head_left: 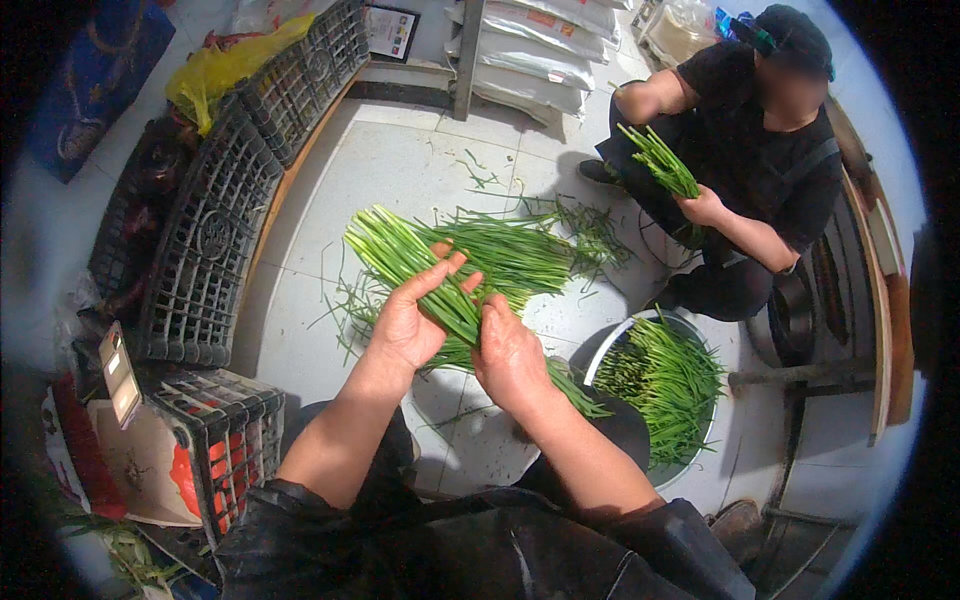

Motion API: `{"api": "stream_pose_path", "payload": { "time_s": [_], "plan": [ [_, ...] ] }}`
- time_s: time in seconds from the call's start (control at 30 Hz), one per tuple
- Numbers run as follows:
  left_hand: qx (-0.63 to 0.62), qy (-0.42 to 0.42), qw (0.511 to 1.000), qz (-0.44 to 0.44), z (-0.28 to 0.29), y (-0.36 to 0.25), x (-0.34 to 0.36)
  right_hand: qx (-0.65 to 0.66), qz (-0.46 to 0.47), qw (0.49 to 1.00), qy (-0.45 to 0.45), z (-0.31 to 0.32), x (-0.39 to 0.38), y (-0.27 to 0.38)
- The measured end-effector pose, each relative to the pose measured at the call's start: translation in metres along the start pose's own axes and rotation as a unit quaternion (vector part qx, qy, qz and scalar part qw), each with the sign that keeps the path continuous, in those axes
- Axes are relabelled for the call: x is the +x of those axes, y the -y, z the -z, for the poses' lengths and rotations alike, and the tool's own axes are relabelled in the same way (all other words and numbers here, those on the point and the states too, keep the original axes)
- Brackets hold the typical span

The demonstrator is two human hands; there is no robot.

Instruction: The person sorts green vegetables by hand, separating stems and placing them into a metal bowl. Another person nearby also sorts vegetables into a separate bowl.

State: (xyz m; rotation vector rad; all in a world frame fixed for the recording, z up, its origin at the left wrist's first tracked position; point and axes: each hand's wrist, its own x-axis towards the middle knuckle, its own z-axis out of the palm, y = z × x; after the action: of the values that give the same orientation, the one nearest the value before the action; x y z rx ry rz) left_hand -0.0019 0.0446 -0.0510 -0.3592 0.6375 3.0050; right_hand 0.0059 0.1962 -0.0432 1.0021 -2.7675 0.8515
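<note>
A bunch of garlic chives [388, 243] is held in front of me, its pale stem ends pointing far left. My left hand [410, 322] cradles the bunch, with thumb and fingertips showing around it. Closer to the leaf end, my right hand [510, 352] is closed around the chives, and loose leaf tips trail out past it toward my right knee. Beneath and beyond my hands, a pile of chives [525, 258] lies on the tiled floor. To the right, a round basin [597, 362] holds many more chives [665, 385], packed together.
A co-worker [765, 160] crouches at the far right, holding another chive bunch [662, 165]. Black plastic crates [215, 235] line the left side; a phone [120, 375] stands near the lower crate [235, 410]. White sacks [535, 60] are stacked at the back. Trimmings lie scattered across the floor.
</note>
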Motion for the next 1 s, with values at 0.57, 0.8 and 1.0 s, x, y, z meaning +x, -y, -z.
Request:
{"api": "stream_pose_path", "payload": {
  "time_s": [0.57, 0.8, 1.0],
  "plan": [
    [0.046, 0.07, 0.996, 0.021, -0.001, -0.02, 0.0, 0.521, -0.185, 0.823, 0.129, 0.021, 0.005, 0.007],
    [0.246, 0.051, 0.968, 0.019, -0.02, -0.018, -0.012, 0.647, -0.262, 0.716, 0.009, 0.017, 0.022, -0.007],
    [0.345, 0.058, 0.934, 0.066, -0.026, -0.022, -0.018, 0.642, -0.216, 0.736, -0.005, 0.016, 0.029, -0.021]
  ]
}}
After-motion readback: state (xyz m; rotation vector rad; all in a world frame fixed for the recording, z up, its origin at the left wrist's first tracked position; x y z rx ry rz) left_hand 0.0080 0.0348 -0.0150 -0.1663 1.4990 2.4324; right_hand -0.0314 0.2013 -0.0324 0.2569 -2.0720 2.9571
